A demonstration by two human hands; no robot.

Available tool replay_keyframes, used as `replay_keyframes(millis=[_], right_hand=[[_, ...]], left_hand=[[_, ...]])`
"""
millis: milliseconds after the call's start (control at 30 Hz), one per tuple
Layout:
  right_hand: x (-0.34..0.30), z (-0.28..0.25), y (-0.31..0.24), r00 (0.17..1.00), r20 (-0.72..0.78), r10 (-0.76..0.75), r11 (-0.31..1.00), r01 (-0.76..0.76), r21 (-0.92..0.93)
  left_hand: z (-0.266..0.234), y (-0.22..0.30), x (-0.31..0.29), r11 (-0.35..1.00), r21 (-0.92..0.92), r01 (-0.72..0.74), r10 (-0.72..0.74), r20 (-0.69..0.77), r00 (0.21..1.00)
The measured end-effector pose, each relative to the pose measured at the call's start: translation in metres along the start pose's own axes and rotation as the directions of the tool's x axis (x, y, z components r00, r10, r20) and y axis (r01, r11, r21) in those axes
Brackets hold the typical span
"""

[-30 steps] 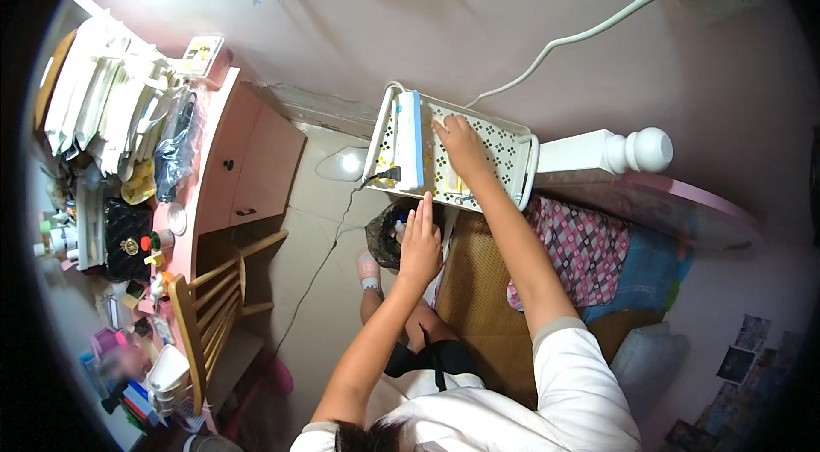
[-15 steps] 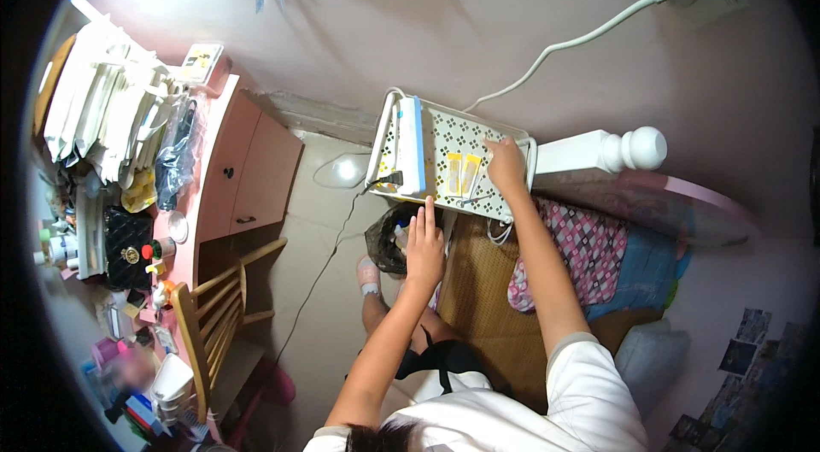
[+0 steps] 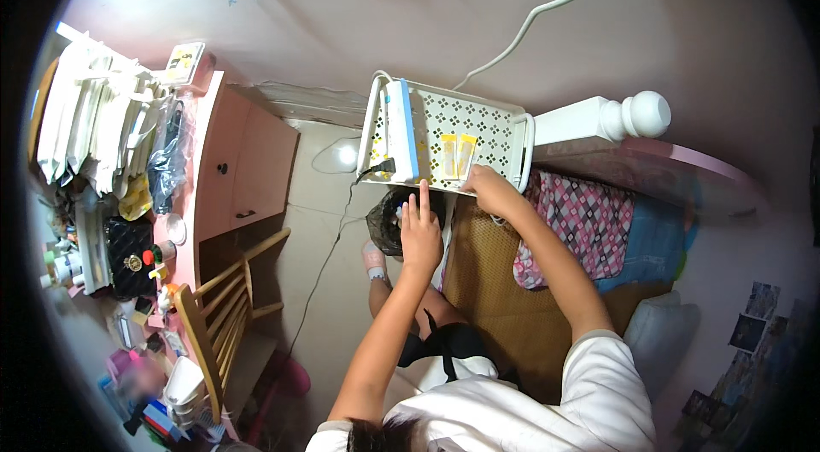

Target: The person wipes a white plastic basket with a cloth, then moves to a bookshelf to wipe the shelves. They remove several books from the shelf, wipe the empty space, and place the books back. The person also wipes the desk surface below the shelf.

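Note:
A white perforated cart tray (image 3: 500,123) stands by the bed end. In it lie a white and blue box (image 3: 401,132) on the left and two yellow tubes (image 3: 457,155) in the middle. My left hand (image 3: 420,234) hovers just below the tray's near rim, fingers straight and together, holding nothing. My right hand (image 3: 489,189) rests on the tray's near edge beside the yellow tubes; whether its fingers grip anything is hidden.
A white bedpost (image 3: 602,119) and a bed with a woven mat (image 3: 495,290) and checked cloth (image 3: 585,221) lie right. A black bag (image 3: 389,221) sits under the tray. A pink desk (image 3: 231,170), wooden chair (image 3: 226,307) and cluttered shelf stand left. A white cable (image 3: 547,12) crosses the wall.
My right hand has drawn back from the tray's middle to its near edge, uncovering the yellow tubes. My left hand has risen a little toward the tray.

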State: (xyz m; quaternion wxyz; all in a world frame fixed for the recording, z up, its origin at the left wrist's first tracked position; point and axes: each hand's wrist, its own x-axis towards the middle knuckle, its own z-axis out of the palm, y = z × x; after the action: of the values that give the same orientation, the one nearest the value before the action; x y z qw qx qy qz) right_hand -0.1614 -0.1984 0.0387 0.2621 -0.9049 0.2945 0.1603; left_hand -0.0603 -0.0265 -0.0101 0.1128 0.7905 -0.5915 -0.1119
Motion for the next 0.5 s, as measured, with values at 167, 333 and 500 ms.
replay_keyframes(millis=[167,333,500], right_hand=[[-0.037,0.005,0.020,0.982,-0.172,0.074,0.974,-0.108,-0.199],[-0.028,0.008,0.024,0.965,-0.258,0.037,0.973,-0.094,-0.212],[-0.020,-0.033,0.008,0.938,-0.348,-0.015,0.976,-0.062,-0.209]], left_hand=[[0.001,0.002,-0.004,0.999,-0.047,0.016,-0.015,0.018,1.000],[-0.013,0.004,0.005,0.996,-0.092,0.014,-0.015,-0.017,1.000],[-0.012,-0.004,0.004,0.999,-0.038,-0.014,0.015,0.020,1.000]])
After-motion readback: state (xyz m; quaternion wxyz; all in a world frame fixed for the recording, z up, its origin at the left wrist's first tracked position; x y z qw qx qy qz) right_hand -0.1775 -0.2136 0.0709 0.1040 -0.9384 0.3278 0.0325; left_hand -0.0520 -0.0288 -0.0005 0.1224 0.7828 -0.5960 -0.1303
